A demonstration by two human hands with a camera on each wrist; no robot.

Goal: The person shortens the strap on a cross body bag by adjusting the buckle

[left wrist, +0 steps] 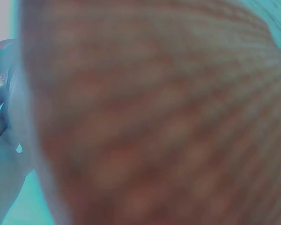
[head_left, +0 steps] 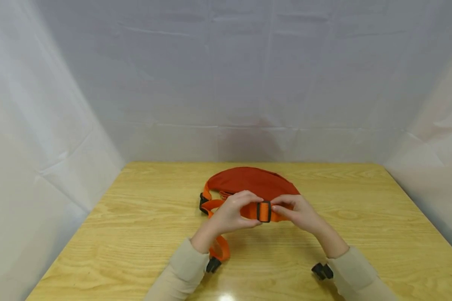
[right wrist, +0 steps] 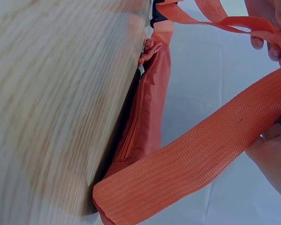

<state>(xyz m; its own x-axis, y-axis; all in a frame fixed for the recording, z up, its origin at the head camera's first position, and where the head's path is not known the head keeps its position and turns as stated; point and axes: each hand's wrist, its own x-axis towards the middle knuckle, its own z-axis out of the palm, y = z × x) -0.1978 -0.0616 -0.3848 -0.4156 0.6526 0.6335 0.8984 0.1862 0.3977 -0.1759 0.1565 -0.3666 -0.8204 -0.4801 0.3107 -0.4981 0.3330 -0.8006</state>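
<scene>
A red waist bag (head_left: 252,179) with an orange webbing strap (right wrist: 201,150) lies on the wooden table. Above its near side, both hands hold the strap at a black slide adjuster (head_left: 264,212). My left hand (head_left: 233,211) pinches at the adjuster's left side, thumb below and fingers above. The thumb and index finger of my right hand (head_left: 299,212) pinch the strap just right of it. In the right wrist view the strap runs from the bag up to the hands. Blurred woven material (left wrist: 154,117) fills most of the left wrist view.
A black buckle piece (head_left: 213,264) on a hanging strap loop lies by the left sleeve, and another black buckle piece (head_left: 322,271) by the right sleeve. A black fitting (head_left: 203,203) sits at the bag's left end. White sheeting (head_left: 248,83) stands around the table (head_left: 143,200).
</scene>
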